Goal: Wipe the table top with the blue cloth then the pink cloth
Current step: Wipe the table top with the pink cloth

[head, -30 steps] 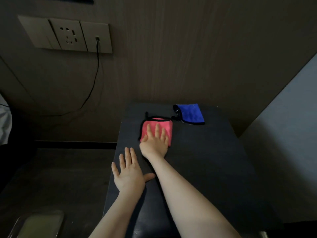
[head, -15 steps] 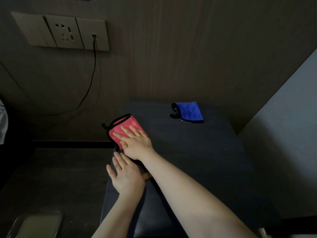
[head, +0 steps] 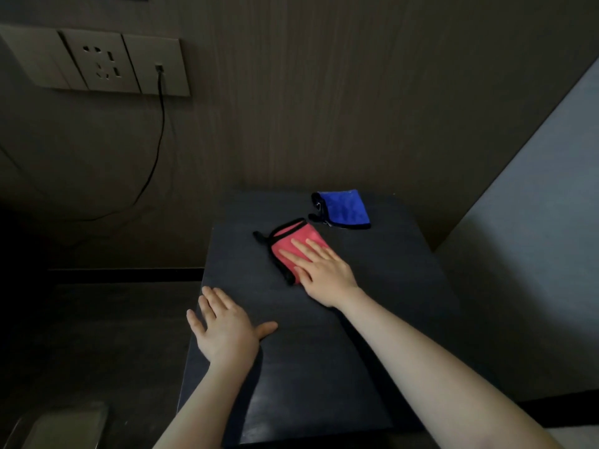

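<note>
**Right hand flat on pink cloth, blue cloth set aside**

The pink cloth (head: 296, 246) lay folded on the dark table top (head: 372, 319), in the far-middle part, black trim and a small loop at its left end. The right hand (head: 324, 270) pressed down on it, palm flat, fingers straight and slightly spread, covering the cloth's near right part; nothing gripped. The blue cloth (head: 345, 209) sat folded near the far edge of the table, just beyond the pink one and slightly right, not touching it, no hand on it. The left hand (head: 225, 332) rested flat at the table's near left edge, fingers straight and close together, thumb out to the right, holding nothing. Both forearms were bare. Behind the table was a dark wood-grain wall with a socket panel (head: 103, 63) at upper left, and a black cable (head: 155, 147) plugged in and hanging down. Pale wall (head: 534, 238) on the right.
</note>
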